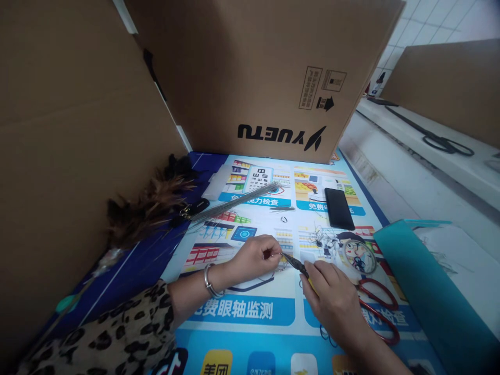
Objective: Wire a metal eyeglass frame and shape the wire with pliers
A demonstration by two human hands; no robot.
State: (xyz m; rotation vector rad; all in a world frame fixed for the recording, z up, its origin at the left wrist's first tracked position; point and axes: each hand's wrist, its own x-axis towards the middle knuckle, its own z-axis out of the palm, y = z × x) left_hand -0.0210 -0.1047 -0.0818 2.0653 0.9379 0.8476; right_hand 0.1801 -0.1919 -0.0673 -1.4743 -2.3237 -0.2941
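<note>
The phone (339, 208) is plain glossy black. Under it, the mat (250, 312) is blue and white, printed with bright cartoon shop scenes. Behind the phone, the cardboard box (253, 67) is brown with black lettering. Right of the phone, the folder (422, 281) is teal. Nearer than the phone, the scissors (377, 314) have red handles and the pliers (299, 265) are dark with a yellow grip. Far left of the phone, the feathers (152, 200) are brown and black, and the sleeve (117, 333) is leopard-spotted.
</note>
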